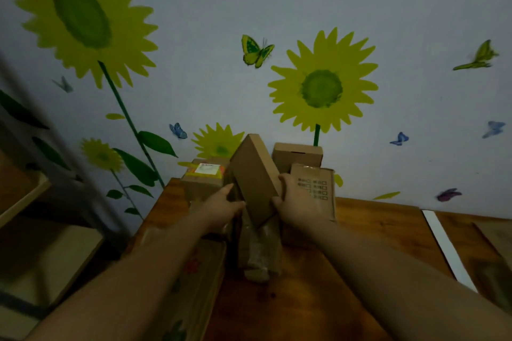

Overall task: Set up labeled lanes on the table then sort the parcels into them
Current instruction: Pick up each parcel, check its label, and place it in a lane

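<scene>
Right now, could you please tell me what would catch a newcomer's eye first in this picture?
The big yellow sunflower stickers and butterflies on the wall strike first. Next, at centre, a flat cardboard box stands tilted between the left hand and right hand, in front of stacked parcels at the far edge of the wooden table. A white strip lies on the table to the right.
</scene>
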Demonstrator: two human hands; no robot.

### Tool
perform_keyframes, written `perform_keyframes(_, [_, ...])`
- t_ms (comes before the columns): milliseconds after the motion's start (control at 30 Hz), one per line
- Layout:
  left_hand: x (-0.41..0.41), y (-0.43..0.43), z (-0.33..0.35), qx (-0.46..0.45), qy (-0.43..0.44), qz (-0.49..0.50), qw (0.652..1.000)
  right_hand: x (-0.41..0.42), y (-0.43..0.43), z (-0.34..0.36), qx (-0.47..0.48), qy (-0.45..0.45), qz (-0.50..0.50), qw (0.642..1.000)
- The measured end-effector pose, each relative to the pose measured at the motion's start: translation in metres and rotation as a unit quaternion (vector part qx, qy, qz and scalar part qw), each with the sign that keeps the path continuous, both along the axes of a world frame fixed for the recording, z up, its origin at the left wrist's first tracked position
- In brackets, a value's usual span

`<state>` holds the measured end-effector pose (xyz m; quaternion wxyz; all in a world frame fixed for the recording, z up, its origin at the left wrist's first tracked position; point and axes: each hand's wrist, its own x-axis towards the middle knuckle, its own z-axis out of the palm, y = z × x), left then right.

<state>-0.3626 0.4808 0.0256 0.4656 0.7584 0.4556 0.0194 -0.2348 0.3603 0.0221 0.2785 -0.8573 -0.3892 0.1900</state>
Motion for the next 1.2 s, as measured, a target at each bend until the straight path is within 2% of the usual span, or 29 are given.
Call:
perform_keyframes(267, [0.024,-0.020,0.010,-0.118,-0.138,0.041,0.982,0.010,-0.038,0.029,0.130,0.106,-0.094,0.981])
perform_keyframes(333, [0.027,-0.035,0.017,-0.112,-0.171,0.036,0.978,0.015,-0.056,0.037,0.151,0.137,-0.095,0.974])
perform_keyframes(400, [0.026,-0.052,0.026,-0.085,-0.190,0.028,0.978,0.021,-0.079,0.045,0.149,0.128,-0.087,0.977])
perform_keyframes(633, [0.018,-0.142,0.042,-0.073,-0.180,-0.014,0.981,0.044,-0.171,0.068,0.200,0.140,-0.067,0.967])
perform_keyframes(833, [0.008,-0.212,0.039,-0.058,-0.157,-0.050,0.985,0.050,-0.243,0.069,0.173,0.182,-0.017,0.968])
perform_keyframes(900, [0.007,-0.231,0.049,-0.050,-0.189,-0.020,0.980,0.049,-0.262,0.066,0.154,0.190,0.004,0.970])
perform_keyframes(967, [0.007,-0.244,0.064,-0.024,-0.248,0.016,0.968,0.046,-0.275,0.067,0.136,0.166,0.021,0.977])
perform_keyframes(1033, [0.007,-0.253,0.074,0.006,-0.278,0.011,0.961,0.040,-0.287,0.072,0.148,0.111,0.032,0.982])
perform_keyframes(1133, [0.005,-0.266,0.082,0.051,-0.258,-0.010,0.965,0.033,-0.302,0.086,0.215,0.067,0.023,0.974])
perform_keyframes(1200, [0.003,-0.274,0.084,0.043,-0.254,0.013,0.966,0.028,-0.311,0.093,0.225,0.036,0.025,0.973])
